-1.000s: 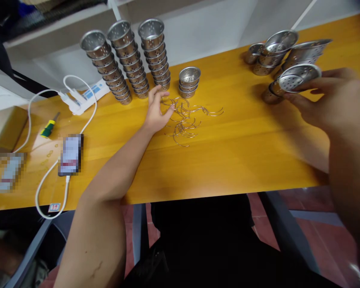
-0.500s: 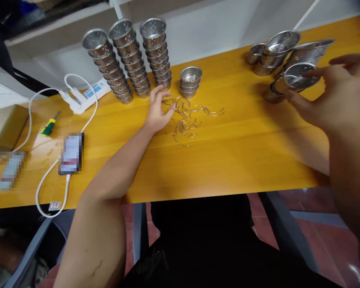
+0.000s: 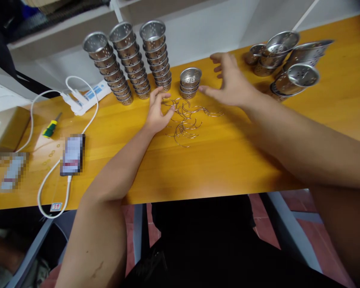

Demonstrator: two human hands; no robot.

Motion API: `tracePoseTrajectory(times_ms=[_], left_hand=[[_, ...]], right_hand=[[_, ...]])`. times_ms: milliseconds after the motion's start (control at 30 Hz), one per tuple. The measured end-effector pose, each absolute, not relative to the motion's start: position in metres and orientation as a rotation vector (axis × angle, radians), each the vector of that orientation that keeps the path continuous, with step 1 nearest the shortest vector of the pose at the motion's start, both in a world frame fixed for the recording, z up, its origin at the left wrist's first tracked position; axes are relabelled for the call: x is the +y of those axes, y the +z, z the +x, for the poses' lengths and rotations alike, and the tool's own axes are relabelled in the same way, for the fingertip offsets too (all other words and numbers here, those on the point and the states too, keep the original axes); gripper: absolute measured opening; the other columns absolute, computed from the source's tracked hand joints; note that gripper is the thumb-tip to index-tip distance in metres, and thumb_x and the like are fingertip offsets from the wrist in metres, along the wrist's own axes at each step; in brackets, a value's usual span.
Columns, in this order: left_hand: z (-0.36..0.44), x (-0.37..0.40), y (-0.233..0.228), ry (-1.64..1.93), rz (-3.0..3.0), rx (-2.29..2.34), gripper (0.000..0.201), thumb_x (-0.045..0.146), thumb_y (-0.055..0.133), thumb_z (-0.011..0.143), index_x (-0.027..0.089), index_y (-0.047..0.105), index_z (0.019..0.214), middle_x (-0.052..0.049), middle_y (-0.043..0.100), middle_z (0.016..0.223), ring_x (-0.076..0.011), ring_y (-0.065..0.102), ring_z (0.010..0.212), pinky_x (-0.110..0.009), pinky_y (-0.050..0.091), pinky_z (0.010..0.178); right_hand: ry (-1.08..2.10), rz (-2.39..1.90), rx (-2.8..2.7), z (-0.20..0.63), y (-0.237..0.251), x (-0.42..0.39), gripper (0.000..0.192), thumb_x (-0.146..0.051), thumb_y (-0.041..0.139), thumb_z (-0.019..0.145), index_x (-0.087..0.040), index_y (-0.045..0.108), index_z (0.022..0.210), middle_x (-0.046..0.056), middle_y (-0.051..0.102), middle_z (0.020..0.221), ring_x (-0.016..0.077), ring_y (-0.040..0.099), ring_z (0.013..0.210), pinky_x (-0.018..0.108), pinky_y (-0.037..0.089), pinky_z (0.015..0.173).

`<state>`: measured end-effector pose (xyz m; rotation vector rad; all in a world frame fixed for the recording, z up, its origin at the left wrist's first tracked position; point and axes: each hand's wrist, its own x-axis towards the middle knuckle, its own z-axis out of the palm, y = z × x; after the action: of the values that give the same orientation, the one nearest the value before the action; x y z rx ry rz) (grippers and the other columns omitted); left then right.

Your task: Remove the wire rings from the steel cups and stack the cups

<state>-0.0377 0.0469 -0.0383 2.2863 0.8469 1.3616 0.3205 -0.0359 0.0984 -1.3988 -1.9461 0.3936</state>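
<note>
1. The left hand (image 3: 156, 113) sits on the yellow counter (image 3: 228, 160) at the 9 o'clock edge of the pile of wire hooks (image 3: 187, 118). Its fingers are loosely curled with the tips on the wires, though it's hard to tell if it's actually pinching one.
2. The right hand (image 3: 232, 82) hovers spread wide open and holds nothing. Its thumb points at the short stack of perforated metal cups (image 3: 189, 83), just off the stack's 3 o'clock side, not touching.
3. That short stack stands upright right at 12 o'clock of the wire pile.
4. Three tall leaning stacks of cups (image 3: 132, 60) stand at 10 o'clock from the left hand, close to the wall.
5. A loose heap of tipped-over cups (image 3: 285, 60) lies at 3 o'clock of the right hand, well apart from it.
6. Way over at 9 o'clock there's a white power strip (image 3: 87, 96), a screwdriver (image 3: 50, 128) and a phone (image 3: 72, 154) plugged in by a white cable.
</note>
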Motion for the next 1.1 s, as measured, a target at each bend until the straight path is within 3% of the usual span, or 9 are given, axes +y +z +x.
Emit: tracePoseTrajectory(times_ms=[100,167,267,400,600,800,900,1000,1100], left_hand=[[-0.035,0.040,-0.032,1.345,2.273,0.875,0.052,0.064,0.088,0.115,0.038,0.073,0.157,-0.015,0.057,0.191,-0.0431,0.056,0.186,-0.075,0.049,0.160],[-0.033,0.035,-0.026,1.330,2.271,0.894,0.052,0.065,0.088,0.115,0.038,0.073,0.156,-0.015,0.059,0.189,-0.0432,0.056,0.185,-0.076,0.051,0.159],[-0.031,0.029,-0.020,1.328,2.275,0.897,0.050,0.068,0.086,0.117,0.038,0.073,0.156,-0.014,0.062,0.186,-0.0418,0.058,0.185,-0.074,0.054,0.158],[-0.029,0.029,-0.021,1.320,2.256,0.911,0.052,0.073,0.083,0.118,0.036,0.073,0.155,-0.016,0.059,0.189,-0.0435,0.058,0.185,-0.074,0.052,0.159],[-0.032,0.035,-0.025,1.296,2.316,0.888,0.082,0.089,0.081,0.115,0.039,0.059,0.175,-0.018,0.055,0.194,-0.0450,0.055,0.190,-0.072,0.047,0.161],[-0.027,0.033,-0.020,1.318,2.279,0.868,0.122,0.097,0.096,0.101,0.044,0.035,0.192,-0.018,0.057,0.195,-0.0467,0.066,0.183,-0.068,0.057,0.155],[-0.027,0.030,-0.018,1.289,2.281,0.837,0.116,0.098,0.098,0.099,0.040,0.047,0.185,-0.015,0.073,0.178,-0.0441,0.074,0.175,-0.066,0.060,0.153],[-0.027,0.029,-0.019,1.254,2.229,0.871,0.099,0.091,0.101,0.101,0.034,0.062,0.173,-0.012,0.085,0.158,-0.0424,0.083,0.161,-0.068,0.063,0.151],[-0.024,0.028,-0.019,1.248,2.187,0.872,0.085,0.086,0.102,0.103,0.031,0.071,0.160,-0.008,0.087,0.142,-0.0408,0.088,0.151,-0.071,0.067,0.146]], right_hand=[[0.432,-1.494,-1.895,0.292,0.102,-0.012,0.109,-0.053,0.107,0.110,-0.037,0.039,0.193,0.014,0.043,0.207,0.0314,0.043,0.191,0.060,0.036,0.164],[0.486,-1.562,-1.846,0.279,0.104,0.001,0.108,-0.047,0.112,0.107,-0.035,0.042,0.189,0.011,0.047,0.206,0.0267,0.044,0.187,0.056,0.031,0.166],[0.599,-1.601,-1.780,0.265,0.105,0.014,0.080,-0.033,0.112,0.108,-0.032,0.056,0.166,0.005,0.072,0.182,0.0210,0.065,0.155,0.049,0.052,0.151],[0.597,-1.587,-1.749,0.260,0.099,0.018,0.069,-0.028,0.112,0.104,-0.035,0.054,0.140,-0.003,0.083,0.155,0.0189,0.065,0.122,0.047,0.063,0.132],[0.563,-1.422,-1.701,0.266,0.104,0.006,0.090,-0.068,0.122,0.085,-0.038,0.050,0.130,-0.004,0.080,0.153,0.0242,0.064,0.131,0.052,0.062,0.133],[0.882,-1.148,-1.756,0.236,0.129,-0.033,0.104,-0.109,0.114,0.068,-0.041,0.062,0.128,-0.005,0.085,0.145,0.0347,0.074,0.135,0.069,0.062,0.140],[0.931,-1.137,-1.821,0.216,0.127,-0.047,0.103,-0.120,0.106,0.064,-0.045,0.072,0.126,-0.003,0.089,0.141,0.0432,0.076,0.143,0.079,0.062,0.141],[0.943,-1.169,-1.833,0.208,0.120,-0.050,0.106,-0.120,0.107,0.055,-0.049,0.079,0.128,0.001,0.089,0.138,0.0528,0.074,0.149,0.087,0.067,0.125],[0.986,-1.181,-1.835,0.212,0.118,-0.048,0.110,-0.115,0.112,0.049,-0.050,0.081,0.132,0.003,0.088,0.135,0.0558,0.073,0.149,0.086,0.071,0.110]])
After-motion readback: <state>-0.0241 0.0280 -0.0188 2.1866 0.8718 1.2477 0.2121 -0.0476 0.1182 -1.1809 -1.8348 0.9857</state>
